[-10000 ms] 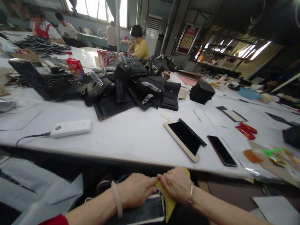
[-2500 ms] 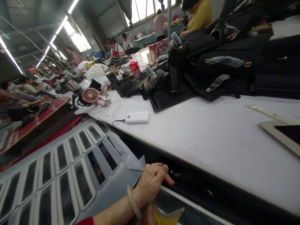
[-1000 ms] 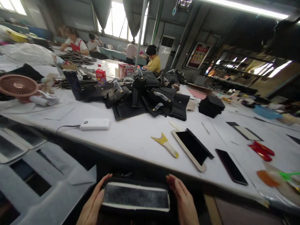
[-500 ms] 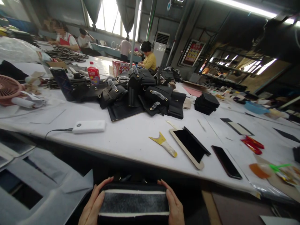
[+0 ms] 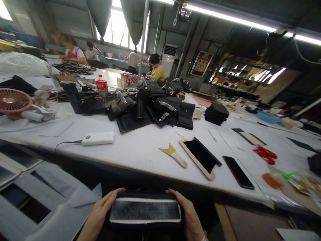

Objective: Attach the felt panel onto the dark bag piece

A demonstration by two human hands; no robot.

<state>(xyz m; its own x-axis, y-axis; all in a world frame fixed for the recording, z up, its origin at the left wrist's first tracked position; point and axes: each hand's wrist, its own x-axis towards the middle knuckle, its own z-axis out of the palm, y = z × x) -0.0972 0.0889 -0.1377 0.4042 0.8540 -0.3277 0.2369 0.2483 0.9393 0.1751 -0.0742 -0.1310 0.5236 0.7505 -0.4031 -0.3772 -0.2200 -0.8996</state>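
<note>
A black bag piece with two pale edge strips along a dark fuzzy panel is held below the table's front edge. My left hand grips its left end, fingers along the side and top. At the right end my right hand presses in the same way, fingertips at the top corner. The underside of the piece is hidden. On the table beyond lie a yellow scraper-like tool and a black panel with a beige border.
Across the white table are a heap of black bags, a white power bank, a phone, a stack of black pieces and a pink fan. Several people sit farther back. Grey sheeting lies at lower left.
The black piece has tilted and risen slightly between my hands, and both hands show more of their backs and wrists. The camera view has shifted a little.
</note>
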